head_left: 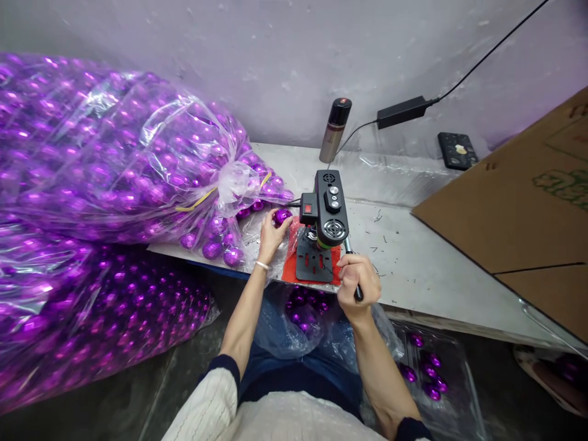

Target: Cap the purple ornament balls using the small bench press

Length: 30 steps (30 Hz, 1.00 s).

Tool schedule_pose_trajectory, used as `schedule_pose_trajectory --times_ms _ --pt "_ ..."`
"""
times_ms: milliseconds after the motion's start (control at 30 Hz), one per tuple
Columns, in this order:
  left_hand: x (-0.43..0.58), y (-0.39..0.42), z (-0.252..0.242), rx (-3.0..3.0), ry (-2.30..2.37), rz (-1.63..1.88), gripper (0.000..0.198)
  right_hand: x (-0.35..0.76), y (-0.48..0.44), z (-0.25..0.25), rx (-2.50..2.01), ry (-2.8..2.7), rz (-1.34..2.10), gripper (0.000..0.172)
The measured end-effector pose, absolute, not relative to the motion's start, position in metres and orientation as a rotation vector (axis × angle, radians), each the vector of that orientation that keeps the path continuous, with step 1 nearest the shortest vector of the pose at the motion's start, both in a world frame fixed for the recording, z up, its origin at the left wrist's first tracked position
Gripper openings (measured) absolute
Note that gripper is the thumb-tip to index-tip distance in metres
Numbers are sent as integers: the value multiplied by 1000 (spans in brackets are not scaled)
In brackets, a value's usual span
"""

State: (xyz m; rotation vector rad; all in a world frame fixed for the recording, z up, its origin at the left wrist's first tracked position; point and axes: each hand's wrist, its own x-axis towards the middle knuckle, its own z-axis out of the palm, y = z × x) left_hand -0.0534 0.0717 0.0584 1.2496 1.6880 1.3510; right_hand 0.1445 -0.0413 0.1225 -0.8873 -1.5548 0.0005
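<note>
Between the fingers of my left hand (273,236) is a shiny purple ball (282,216), held just left of a black bench press machine (331,208). My right hand (359,285) wraps round the machine's lever handle (359,294), which points down toward me. The machine has round vents, silver buttons and a red switch (308,209), and its slotted black base plate (314,263) rests on a red sheet (289,269). Loose purple balls (233,256) lie on the table left of my left hand. More balls (307,306) sit in clear plastic on my lap.
Big clear bags (114,165) of purple balls fill the left side. Behind the machine stand a spray can (335,130), a power adapter (402,112) with its cable, and a phone (457,150). At right is a cardboard box (519,202); below it, a clear tray (454,367) holds several balls.
</note>
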Motion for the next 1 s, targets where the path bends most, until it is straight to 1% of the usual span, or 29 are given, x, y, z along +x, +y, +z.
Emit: schedule_pose_trajectory --times_ms 100,167,300,467,633,1000 --pt "-50 32 52 1117 1327 1372 59 144 -40 124 -887 -1548 6 26" --pt "-43 9 47 1120 1234 1342 63 143 -40 127 -886 -1533 11 25" --pt "-21 -15 33 1292 1293 1293 72 143 -39 132 -870 -1535 4 26" --pt "-9 -15 26 1623 1369 1216 62 144 -39 136 -882 -1595 -30 26" --pt "-5 -11 24 1976 1355 1245 57 145 -40 136 -881 -1594 -44 25" --pt "2 -4 4 1900 1395 1300 66 145 -40 133 -872 -1587 -19 23"
